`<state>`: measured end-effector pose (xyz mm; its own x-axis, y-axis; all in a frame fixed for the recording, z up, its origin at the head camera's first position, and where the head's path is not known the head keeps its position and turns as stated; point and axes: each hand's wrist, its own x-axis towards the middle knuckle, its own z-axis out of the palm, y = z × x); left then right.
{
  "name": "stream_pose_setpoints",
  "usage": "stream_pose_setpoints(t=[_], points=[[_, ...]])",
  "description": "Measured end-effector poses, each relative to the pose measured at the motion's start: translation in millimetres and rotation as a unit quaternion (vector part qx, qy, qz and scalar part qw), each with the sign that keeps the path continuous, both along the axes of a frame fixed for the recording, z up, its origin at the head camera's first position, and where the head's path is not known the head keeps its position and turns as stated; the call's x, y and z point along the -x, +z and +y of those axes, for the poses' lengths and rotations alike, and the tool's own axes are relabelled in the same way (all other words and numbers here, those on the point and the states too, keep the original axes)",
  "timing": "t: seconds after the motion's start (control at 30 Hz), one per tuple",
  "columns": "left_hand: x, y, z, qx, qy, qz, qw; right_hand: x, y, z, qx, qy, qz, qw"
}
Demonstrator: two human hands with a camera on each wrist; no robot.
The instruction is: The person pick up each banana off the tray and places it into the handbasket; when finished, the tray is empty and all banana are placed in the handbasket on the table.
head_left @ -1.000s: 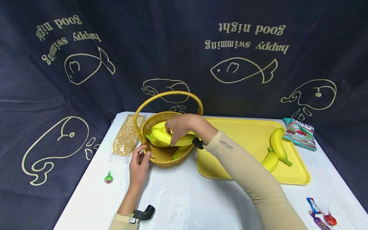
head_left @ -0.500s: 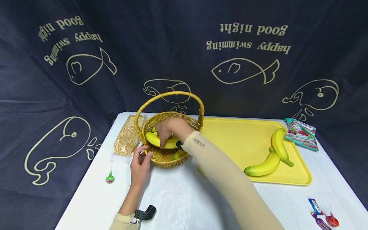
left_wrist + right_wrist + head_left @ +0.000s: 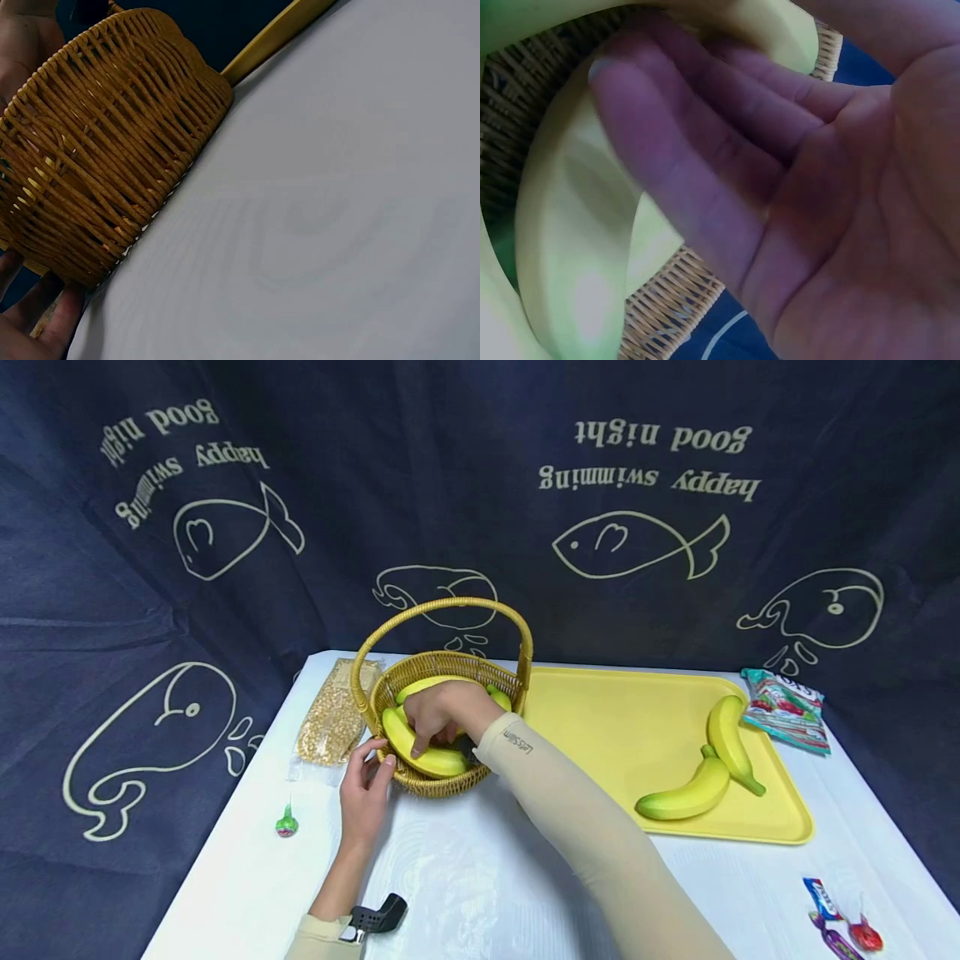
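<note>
A wicker basket point(image 3: 437, 788) with a tall arched handle holds several yellow bananas, among them a front banana point(image 3: 444, 765). My right hand point(image 3: 442, 710) reaches into the basket and lies over that front banana. In the right wrist view its palm faces the camera with nothing in it, the fingers loosely extended between the bananas point(image 3: 577, 255). My left hand point(image 3: 363, 797) touches the outer left side of the basket near the rim. The left wrist view shows its fingers point(image 3: 64, 319) against the basket's woven wall point(image 3: 127, 135).
A yellow tray point(image 3: 592, 727) right of the basket bears two bananas point(image 3: 686, 793). A teal snack bag point(image 3: 787, 710) lies by its far right corner. Left of the basket lie a bag of kernels point(image 3: 333, 718) and a green lollipop point(image 3: 286, 822). Small sweets point(image 3: 864, 933) lie front right.
My right hand has moved left and down into the basket with a banana, then let it go; the banana now lies lower, at the front. My left hand stays at the basket's side.
</note>
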<state>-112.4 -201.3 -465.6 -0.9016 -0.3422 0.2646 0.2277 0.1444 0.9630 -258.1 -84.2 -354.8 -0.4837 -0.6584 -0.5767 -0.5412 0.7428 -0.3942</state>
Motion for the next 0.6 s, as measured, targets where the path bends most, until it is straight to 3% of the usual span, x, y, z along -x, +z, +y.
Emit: stream_pose_setpoints(t=[0.23, 0.4, 0.6], points=[[-0.1, 0.7, -1, 0.003, 0.007, -0.004, 1.0000, -2.5, -5.4, -4, 0.014, -0.022, 0.005, 1.000], [1.4, -3.0, -2, 0.003, 0.010, -0.003, 0.9999, -5.5, -7.8, -10, -0.013, -0.038, 0.020, 0.999], [2.2, -4.3, -1, 0.002, 0.010, -0.004, 0.9999, -4.8, -14.9, -13, -0.043, -0.018, 0.039, 0.998]])
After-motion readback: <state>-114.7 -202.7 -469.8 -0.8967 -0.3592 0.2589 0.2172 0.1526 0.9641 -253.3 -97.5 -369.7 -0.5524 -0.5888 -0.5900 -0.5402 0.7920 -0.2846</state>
